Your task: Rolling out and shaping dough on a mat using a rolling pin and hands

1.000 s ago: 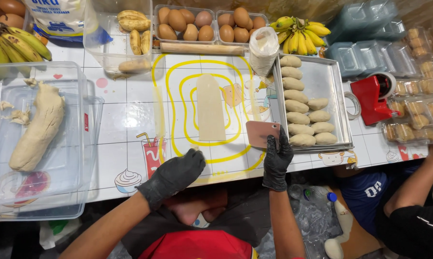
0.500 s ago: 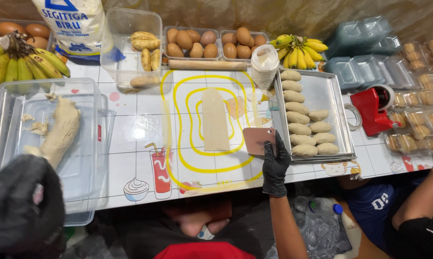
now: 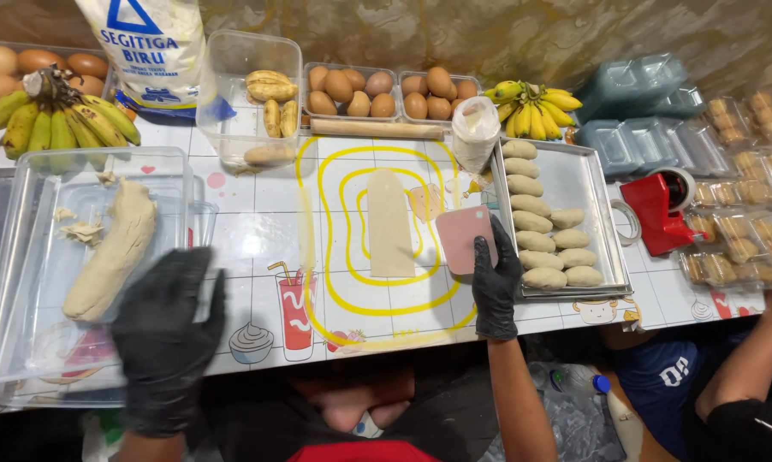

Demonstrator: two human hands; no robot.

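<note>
Printed tabletop (image 3: 258, 214) carries a dough log (image 3: 112, 252) lying lengthwise just beyond the open, empty left hand (image 3: 168, 329), nearer than the right hand (image 3: 495, 278), which grips a pink scraper (image 3: 465, 238)

Scraper (image 3: 463, 239): flat, pink, rounded-rectangle card, held at its lower right corner by the gloved right hand (image 3: 495, 278). It stands just off the right edge of the dough strip (image 3: 388, 224), its face turned up to the camera, tilted slightly.

Dough strip: pale beige, rolled flat, long and narrow with a rounded top end, lying lengthwise on the table.

Dough log (image 3: 112, 252): thick, pale, uneven roll lying on a slant in a clear tub (image 3: 26, 205), well left of the dough strip. The gloved left hand (image 3: 165, 334) hovers, fingers spread, over the tub's near right corner, just beside the log's lower end.
</note>
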